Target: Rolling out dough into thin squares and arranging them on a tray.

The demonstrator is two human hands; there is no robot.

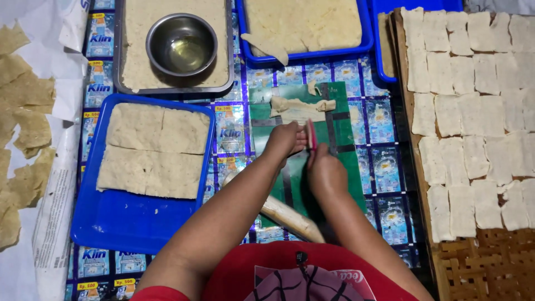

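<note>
Both hands meet mid green cutting mat: left hand and right hand pinch thin pink scraper upright. Pale dough scraps at mat's far edge: likely soft, tearable; lift from underneath.

Work surface under my trays: sheet of joined sachet packets, rectangular, blue, white and yellow labels.

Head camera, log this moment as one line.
left hand: on pink tool | right hand: on pink tool | under: green mat | ahead: dough strip
</note>
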